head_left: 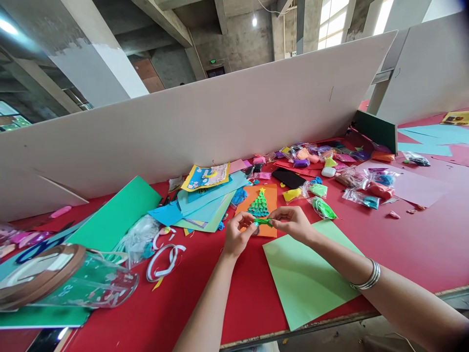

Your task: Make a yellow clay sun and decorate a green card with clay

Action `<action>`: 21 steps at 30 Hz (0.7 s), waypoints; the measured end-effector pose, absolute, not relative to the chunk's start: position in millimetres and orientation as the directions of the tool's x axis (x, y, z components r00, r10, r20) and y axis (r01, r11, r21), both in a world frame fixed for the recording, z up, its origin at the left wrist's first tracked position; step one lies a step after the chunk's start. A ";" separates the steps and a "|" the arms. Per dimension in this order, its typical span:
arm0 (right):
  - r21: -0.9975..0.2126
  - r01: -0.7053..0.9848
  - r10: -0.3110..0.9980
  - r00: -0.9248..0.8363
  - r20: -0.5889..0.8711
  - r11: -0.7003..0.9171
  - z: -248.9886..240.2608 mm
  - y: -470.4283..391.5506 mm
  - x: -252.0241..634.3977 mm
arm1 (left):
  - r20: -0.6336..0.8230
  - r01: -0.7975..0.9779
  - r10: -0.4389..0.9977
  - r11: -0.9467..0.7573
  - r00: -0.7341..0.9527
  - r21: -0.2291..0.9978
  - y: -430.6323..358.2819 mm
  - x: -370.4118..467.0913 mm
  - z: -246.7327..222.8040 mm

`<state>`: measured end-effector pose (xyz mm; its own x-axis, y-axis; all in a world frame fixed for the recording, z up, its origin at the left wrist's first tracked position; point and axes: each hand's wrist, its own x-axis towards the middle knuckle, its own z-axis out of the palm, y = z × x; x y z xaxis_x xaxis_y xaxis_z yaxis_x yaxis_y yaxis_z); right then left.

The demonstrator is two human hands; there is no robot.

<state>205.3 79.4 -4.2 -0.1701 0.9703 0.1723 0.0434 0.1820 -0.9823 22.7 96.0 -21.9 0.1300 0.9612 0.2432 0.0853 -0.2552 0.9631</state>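
Note:
Both my hands pinch a piece of bright green modelling clay (pixel 264 222), which stretches between their fingertips. My left hand (pixel 239 233) grips its left end, and my right hand (pixel 295 222) grips the other. Just beyond the fingers lies an orange card (pixel 271 195) with a clay Christmas tree (pixel 259 204) on it, shaded from light green at the top to blue-green below, with a yellow star. My hands cover the card's lower part. A light green paper sheet (pixel 311 274) lies under my right forearm. To the right sits a bag of green clay (pixel 323 208).
Coloured papers (pixel 205 208) are piled left of the card. A clear jar (pixel 106 281) lies on its side at the front left, near blue scissors (pixel 34 252). Behind are a black phone (pixel 288 178), several clay packets (pixel 381 188) and a white upright board (pixel 220 120).

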 end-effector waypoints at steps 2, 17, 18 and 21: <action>-0.987 0.019 0.955 -0.257 0.149 0.160 -4.0 79.0 205.6 | 0.228 0.075 0.973 -0.230 0.030 0.970 98.7 21.8 -23.2; -0.982 -0.012 0.930 -0.318 0.184 0.190 0.1 75.9 205.8 | 0.123 -0.014 0.969 -0.123 0.215 0.992 94.9 23.6 -23.6; -0.978 -0.019 0.926 -0.319 0.203 0.208 0.2 75.8 205.6 | 0.127 -0.020 0.969 -0.126 0.213 0.992 95.2 23.3 -24.0; -0.971 -0.017 0.918 -0.323 0.231 0.239 -1.8 76.4 204.3 | 0.136 -0.036 0.961 -0.131 0.239 0.991 94.9 23.3 -23.6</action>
